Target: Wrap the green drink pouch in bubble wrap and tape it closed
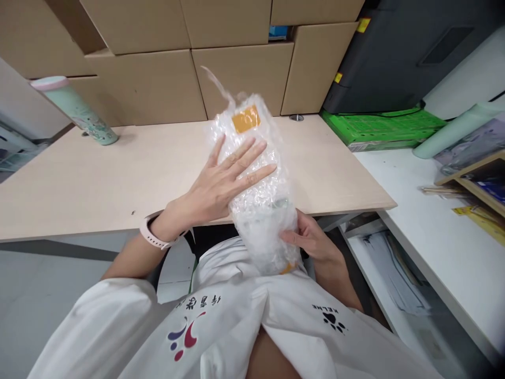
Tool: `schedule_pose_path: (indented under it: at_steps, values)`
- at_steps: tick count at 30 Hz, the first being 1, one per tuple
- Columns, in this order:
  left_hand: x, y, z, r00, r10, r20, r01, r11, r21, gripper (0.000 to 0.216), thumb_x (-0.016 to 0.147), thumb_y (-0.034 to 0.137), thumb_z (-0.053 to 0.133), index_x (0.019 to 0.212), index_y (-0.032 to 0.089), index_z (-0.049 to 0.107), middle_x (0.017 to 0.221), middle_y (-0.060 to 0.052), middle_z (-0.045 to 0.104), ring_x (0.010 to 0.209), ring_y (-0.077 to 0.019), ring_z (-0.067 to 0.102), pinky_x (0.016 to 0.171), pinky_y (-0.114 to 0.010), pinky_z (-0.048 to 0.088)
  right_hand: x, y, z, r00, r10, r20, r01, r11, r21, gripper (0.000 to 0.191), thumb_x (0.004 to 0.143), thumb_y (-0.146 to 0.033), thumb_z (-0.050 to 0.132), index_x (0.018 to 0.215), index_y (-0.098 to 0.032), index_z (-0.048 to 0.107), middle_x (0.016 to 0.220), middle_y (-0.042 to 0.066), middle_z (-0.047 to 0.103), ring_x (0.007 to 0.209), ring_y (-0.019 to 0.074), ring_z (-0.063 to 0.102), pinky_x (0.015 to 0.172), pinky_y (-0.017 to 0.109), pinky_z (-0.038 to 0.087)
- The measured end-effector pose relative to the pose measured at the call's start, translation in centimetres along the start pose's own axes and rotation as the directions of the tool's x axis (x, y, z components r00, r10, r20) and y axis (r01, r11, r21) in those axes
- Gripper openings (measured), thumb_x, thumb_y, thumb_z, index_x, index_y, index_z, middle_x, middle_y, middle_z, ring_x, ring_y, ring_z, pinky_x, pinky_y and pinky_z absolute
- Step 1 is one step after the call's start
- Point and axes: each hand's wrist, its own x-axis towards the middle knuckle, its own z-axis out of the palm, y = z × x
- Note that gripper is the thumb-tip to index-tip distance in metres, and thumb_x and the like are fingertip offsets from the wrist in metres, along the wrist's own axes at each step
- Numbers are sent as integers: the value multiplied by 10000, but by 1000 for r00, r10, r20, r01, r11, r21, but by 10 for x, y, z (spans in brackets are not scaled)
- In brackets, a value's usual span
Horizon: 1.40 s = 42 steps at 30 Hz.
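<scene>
A long parcel wrapped in clear bubble wrap (258, 158) stands tilted between the desk edge and my lap, with a strip of tan tape near its top. My left hand (221, 181) lies flat on the wrap's upper left side, fingers stretched out and spread. My right hand (310, 239) grips the parcel's lower right part, fingers curled round the wrap. A pink watch band sits on my left wrist. What is inside the wrap cannot be made out.
A light wood desk (98, 179) carries a mint-green bottle (74, 110) at the back left. Cardboard boxes (165, 79) are stacked behind it. A green crate (379, 129) under a dark machine and a white table (442, 231) with clutter stand to the right.
</scene>
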Motion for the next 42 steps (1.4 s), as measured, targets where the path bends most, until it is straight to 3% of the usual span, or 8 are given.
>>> schedule_pose_path:
  at_steps: [8,11,14,21,24,31,35,42]
  values:
    - [-34,26,34,959,-241,146,261,563,-784,854,752,765,694,1441,284,543,1405,-138,623,1239,-363,655,944,-503,600,-3,-7,13,972,-100,-213,88,994,-65,484,782,-649,738,1141,-333,660,1026,35,762,886,277,725,713,415,615]
    - [-43,33,65,964,-264,-21,135,559,-818,1020,694,826,690,1514,292,404,1463,-162,551,1303,-380,597,948,-517,597,5,-11,23,933,-182,-311,156,982,-106,482,838,-641,682,1192,-320,621,1091,54,750,946,275,720,774,413,616]
    - [-39,37,91,863,-483,-150,168,553,-816,944,744,596,820,1507,286,356,1449,-156,551,1302,-354,593,977,-473,588,16,-14,33,881,-278,-384,240,960,-145,480,878,-566,679,1256,-284,590,1110,61,738,962,246,708,783,377,604]
    - [-17,3,94,789,-601,-128,193,441,-877,595,920,507,667,1422,235,501,1382,-125,627,1259,-311,624,1023,-428,550,47,-13,19,651,-603,-462,112,678,-727,379,828,-516,740,1079,-238,680,1024,50,626,915,221,620,844,422,564]
    - [-11,-21,94,782,-600,-170,304,605,-736,633,942,531,620,1475,232,455,1432,-135,595,1320,-328,579,1091,-479,492,68,-5,4,630,-678,-379,143,580,-802,526,851,-490,711,1292,-244,565,1266,107,567,1136,272,582,927,474,552]
    - [-5,-25,99,765,-490,-418,542,840,7,689,997,351,537,1590,179,231,1715,-177,105,1598,-360,49,1271,-611,110,105,11,-10,796,-595,-113,163,390,-906,364,1033,-374,419,1321,-253,606,1456,99,577,1406,283,456,1162,535,400]
    - [-18,-6,104,937,-288,-196,341,872,351,727,1010,444,498,1597,125,212,1696,-203,181,1602,-335,62,1273,-616,44,100,12,-14,884,-467,-22,182,388,-903,473,1059,-360,301,1477,-267,503,1595,53,459,1549,242,281,1227,549,303]
    - [-32,-2,125,944,-324,-61,303,781,546,940,947,611,511,1613,64,137,1684,-230,189,1593,-352,112,1263,-641,56,78,13,-6,949,-314,35,128,280,-951,601,1059,-401,260,1633,-234,199,1712,83,185,1594,234,124,1269,580,101]
